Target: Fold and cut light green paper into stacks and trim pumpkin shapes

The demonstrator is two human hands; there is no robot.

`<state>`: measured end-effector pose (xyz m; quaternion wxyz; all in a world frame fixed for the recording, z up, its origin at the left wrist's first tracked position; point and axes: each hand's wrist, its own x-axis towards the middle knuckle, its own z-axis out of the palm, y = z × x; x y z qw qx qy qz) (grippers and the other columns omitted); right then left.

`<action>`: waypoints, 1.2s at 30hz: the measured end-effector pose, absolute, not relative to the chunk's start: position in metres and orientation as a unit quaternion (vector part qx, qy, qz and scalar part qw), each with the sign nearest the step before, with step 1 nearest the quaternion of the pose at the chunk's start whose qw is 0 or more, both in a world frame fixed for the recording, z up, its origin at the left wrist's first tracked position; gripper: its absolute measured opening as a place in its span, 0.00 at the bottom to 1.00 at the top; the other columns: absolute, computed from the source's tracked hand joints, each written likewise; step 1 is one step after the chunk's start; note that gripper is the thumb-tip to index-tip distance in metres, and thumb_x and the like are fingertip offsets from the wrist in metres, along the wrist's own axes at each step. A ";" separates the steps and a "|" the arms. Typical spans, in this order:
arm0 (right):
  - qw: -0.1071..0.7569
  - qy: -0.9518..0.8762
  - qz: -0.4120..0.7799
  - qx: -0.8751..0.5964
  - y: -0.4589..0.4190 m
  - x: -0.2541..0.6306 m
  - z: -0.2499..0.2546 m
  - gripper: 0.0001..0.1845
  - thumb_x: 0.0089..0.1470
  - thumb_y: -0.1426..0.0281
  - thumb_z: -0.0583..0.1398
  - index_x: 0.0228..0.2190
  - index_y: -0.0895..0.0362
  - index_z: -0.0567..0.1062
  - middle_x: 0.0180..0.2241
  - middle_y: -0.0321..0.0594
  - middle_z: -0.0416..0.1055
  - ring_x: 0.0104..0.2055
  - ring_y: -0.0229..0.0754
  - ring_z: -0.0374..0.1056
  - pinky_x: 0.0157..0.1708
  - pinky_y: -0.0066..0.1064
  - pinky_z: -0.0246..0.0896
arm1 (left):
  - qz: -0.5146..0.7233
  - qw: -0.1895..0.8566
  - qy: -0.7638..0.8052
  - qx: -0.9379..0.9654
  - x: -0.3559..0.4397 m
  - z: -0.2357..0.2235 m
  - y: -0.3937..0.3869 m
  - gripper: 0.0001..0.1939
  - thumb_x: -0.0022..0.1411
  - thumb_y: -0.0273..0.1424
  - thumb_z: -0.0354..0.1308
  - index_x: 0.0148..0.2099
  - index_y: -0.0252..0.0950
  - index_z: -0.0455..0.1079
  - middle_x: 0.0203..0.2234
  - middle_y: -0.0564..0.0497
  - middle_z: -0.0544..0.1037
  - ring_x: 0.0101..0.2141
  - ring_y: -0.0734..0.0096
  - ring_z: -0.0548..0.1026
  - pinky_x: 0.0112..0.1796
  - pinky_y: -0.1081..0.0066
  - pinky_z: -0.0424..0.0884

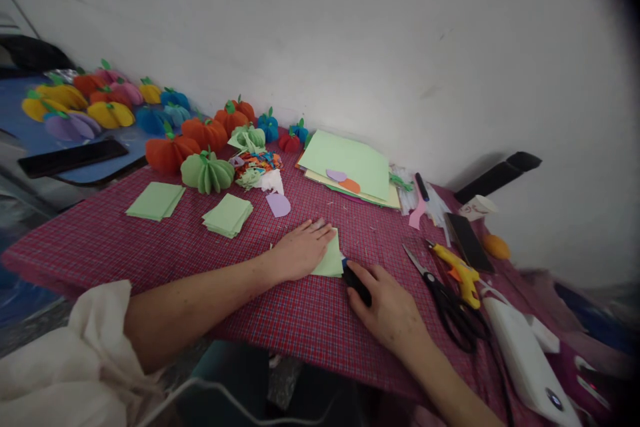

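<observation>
My left hand [305, 250] lies flat on a light green piece of paper [330, 260], fingers stretched out and pressing it to the table. In my right hand [393, 307] is a small black tool with a blue end, which looks like a stapler [359, 285]. Its blue end meets the paper's right edge; my fingers hide part of it. Left of my hands lie two stacks of light green paper, a nearer stack [227, 215] and a farther stack [156, 201]. A lilac paper piece [278, 205] with a rounded end rests beyond my left hand.
Paper pumpkins [207, 172] stand at the back left, beside paper scraps [257, 163]. Green sheets [347, 160] lie by the wall. On the right are scissors [445, 300], a yellow glue gun [460, 273], a dark phone [469, 241] and a white power bank [530, 360].
</observation>
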<state>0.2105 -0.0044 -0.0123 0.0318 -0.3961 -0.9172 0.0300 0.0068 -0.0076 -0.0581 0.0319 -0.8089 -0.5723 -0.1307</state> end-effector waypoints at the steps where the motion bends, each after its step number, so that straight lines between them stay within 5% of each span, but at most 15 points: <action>1: 0.034 -0.917 0.030 -0.395 -0.004 0.211 -0.013 0.22 0.51 0.65 0.49 0.49 0.52 0.61 0.37 0.42 0.63 0.38 0.42 0.63 0.36 0.33 0.60 | -0.133 0.032 -0.572 -0.809 0.007 -0.058 -0.008 0.22 0.62 0.32 0.31 0.58 0.34 0.47 0.56 0.47 0.55 0.57 0.69 0.46 0.53 0.64 0.43; 36: 0.060 -0.913 -0.012 -0.404 0.001 0.211 -0.017 0.22 0.51 0.65 0.49 0.49 0.52 0.62 0.35 0.43 0.65 0.36 0.41 0.63 0.32 0.31 0.58 | -0.135 0.037 -0.569 -0.810 0.008 -0.057 -0.009 0.22 0.63 0.31 0.30 0.58 0.33 0.48 0.56 0.46 0.55 0.56 0.68 0.48 0.53 0.63 0.43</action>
